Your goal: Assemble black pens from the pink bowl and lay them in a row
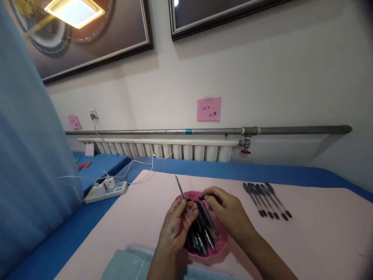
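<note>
My left hand is closed around a thin clear pen, its narrow tip pointing up and to the left. Opposite it, my right hand pinches a small black piece that looks like a pen cap. Both hands are over a pink basket on the table. Inside it lie black pen parts and clear pen barrels, partly hidden by my hands. To the right, several black-capped pens lie side by side in a slanted row on the pink sheet.
A pink sheet covers the blue table. Folded light-blue cloth lies at the near edge. At left are a power strip with chargers and cables, and a blue curtain. A radiator and pipe stand behind.
</note>
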`<state>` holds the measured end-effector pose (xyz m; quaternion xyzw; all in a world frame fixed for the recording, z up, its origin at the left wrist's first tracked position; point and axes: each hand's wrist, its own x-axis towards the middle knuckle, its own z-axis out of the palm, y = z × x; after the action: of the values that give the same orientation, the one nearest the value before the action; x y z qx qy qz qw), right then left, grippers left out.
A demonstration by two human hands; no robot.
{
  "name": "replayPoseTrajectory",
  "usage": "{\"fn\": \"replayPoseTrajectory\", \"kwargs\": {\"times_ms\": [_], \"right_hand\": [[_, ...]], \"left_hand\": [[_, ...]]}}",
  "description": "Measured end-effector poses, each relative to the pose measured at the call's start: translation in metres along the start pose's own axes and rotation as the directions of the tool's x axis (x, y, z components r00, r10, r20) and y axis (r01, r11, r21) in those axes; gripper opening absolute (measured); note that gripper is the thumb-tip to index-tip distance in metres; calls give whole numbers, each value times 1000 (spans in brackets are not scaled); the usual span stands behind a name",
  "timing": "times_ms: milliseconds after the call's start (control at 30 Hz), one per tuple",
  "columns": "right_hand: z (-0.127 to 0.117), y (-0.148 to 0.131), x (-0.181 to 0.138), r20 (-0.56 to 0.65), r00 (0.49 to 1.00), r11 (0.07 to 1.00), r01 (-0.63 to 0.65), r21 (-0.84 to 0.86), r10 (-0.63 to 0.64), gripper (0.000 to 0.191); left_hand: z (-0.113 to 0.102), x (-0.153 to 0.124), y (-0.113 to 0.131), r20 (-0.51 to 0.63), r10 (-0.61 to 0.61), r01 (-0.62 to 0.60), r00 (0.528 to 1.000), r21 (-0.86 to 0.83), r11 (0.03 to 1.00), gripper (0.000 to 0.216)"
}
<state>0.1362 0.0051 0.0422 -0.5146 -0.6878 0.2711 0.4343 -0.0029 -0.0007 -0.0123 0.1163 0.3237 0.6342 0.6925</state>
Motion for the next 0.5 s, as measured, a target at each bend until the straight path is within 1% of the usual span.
{"fn": "replayPoseTrajectory", "kwargs": {"times_ms": [33, 67, 167, 300, 400, 433, 467, 500], "right_hand": [[-2, 1, 2, -29, 998, 997, -48, 59, 50, 17], [-3, 2, 3, -16, 996, 992, -81, 92, 83, 15], [0, 5, 1, 134, 987, 992, -99, 77, 88, 12], [4, 7, -5, 296, 955, 999, -40, 16, 34, 17], [-2, 8, -5, 437, 899, 997, 52, -64, -19, 24], [-6, 9, -4, 450, 892, 995, 71, -70, -32, 27], [-9, 11, -2, 422, 906, 996, 73, -59, -41, 29], [-12, 12, 0, 361, 932, 998, 58, -35, -42, 30]], "left_hand": [[0, -1, -1, 7, -11, 10, 1000, 26, 1000, 6], [1, -1, -3, 13, -18, 17, 1000, 56, 998, 7], [2, -3, -6, 38, -12, 7, 999, 124, 992, 14], [6, -6, -5, 65, 13, -25, 998, 190, 981, 24], [7, -6, -6, 55, 14, -29, 998, 277, 960, 30], [8, -5, -6, 43, 19, -31, 999, 300, 953, 32], [8, -5, -7, 31, 24, -32, 999, 319, 947, 33], [8, -4, -8, 25, 24, -31, 999, 334, 942, 34]]}}
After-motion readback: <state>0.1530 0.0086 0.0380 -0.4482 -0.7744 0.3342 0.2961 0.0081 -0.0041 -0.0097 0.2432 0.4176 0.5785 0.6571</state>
